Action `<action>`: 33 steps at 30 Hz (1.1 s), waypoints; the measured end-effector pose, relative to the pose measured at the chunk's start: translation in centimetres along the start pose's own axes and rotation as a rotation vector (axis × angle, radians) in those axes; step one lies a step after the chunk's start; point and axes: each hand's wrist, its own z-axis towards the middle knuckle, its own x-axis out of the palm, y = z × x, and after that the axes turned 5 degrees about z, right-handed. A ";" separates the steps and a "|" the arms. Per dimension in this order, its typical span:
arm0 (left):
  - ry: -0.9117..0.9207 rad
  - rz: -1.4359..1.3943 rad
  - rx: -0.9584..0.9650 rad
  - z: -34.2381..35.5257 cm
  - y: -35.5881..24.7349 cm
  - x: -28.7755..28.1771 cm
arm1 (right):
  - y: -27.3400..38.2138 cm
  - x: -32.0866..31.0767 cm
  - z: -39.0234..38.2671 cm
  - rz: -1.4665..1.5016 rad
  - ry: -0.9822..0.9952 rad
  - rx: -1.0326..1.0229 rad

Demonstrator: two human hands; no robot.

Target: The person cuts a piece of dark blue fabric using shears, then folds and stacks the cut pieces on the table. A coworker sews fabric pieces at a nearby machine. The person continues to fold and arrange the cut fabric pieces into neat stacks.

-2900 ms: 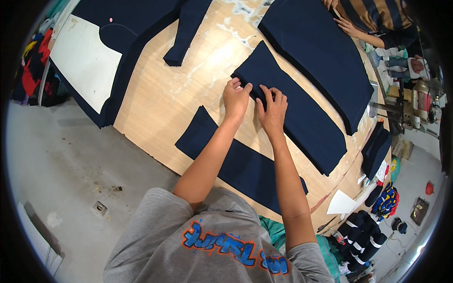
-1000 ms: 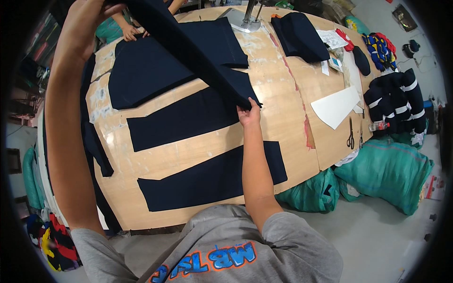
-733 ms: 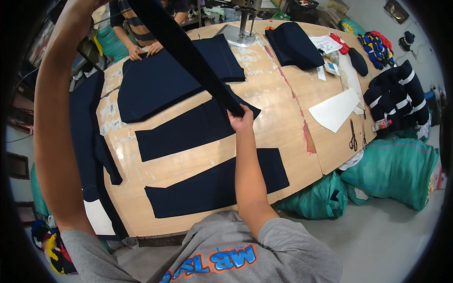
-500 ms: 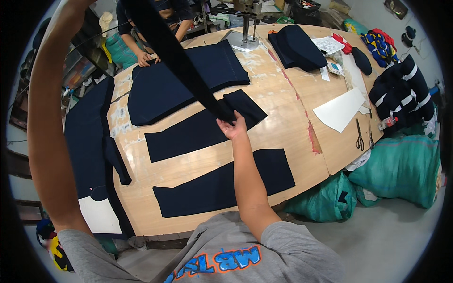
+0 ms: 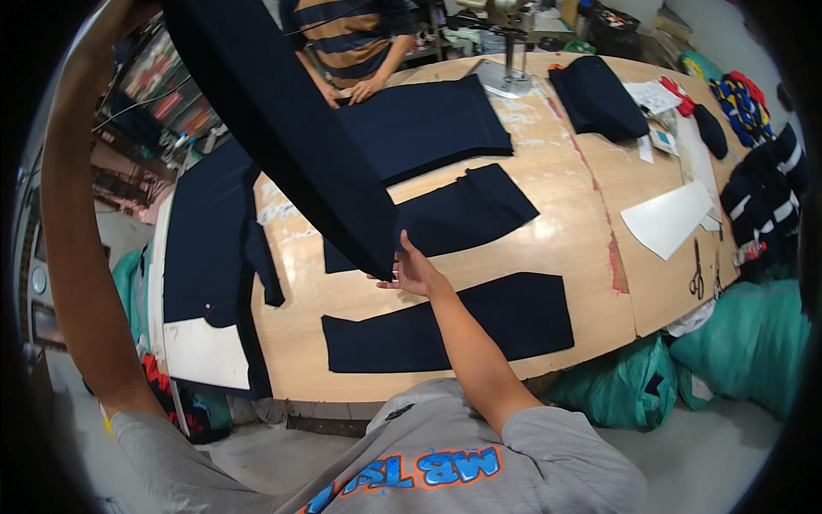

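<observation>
A long, dark navy fabric piece (image 5: 287,141) hangs slantwise from the upper left over the table. My left hand (image 5: 128,15) is raised at the top edge beside its upper end and holds it up; the fingers are mostly cut off. At the lower end, my right hand (image 5: 409,270) is open, thumb up and fingers stretched out against the fabric's tip. Beneath the hanging piece lies a navy cut panel (image 5: 471,206), partly covered. Nearer to me, another navy panel (image 5: 522,321) lies flat, with my right forearm crossing above it.
On the wooden table (image 5: 574,248) are a large navy panel (image 5: 428,124), more navy fabric (image 5: 205,240) at left, folded navy cloth (image 5: 599,98), a white pattern piece (image 5: 668,218) and scissors (image 5: 696,278). Across stands a person (image 5: 347,43), hands at the large panel. Green sacks (image 5: 634,385) sit at right.
The hanging fabric's lower end has swung down and shows wider. My right hand has lowered and its fingers have spread from their hold. The view has shifted left.
</observation>
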 end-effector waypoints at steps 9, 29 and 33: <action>0.091 0.306 0.205 1.3 7.9 -10.6 | -5.8 4.2 -1.4 -0.075 -0.159 -0.264; -0.303 -0.454 -0.537 -34.6 33.7 -4.5 | 8.2 -2.7 -32.0 -1.162 -0.931 -0.764; -0.388 -0.716 -0.521 -41.9 36.2 -0.4 | 8.2 -2.9 -35.1 -1.326 -1.045 -1.007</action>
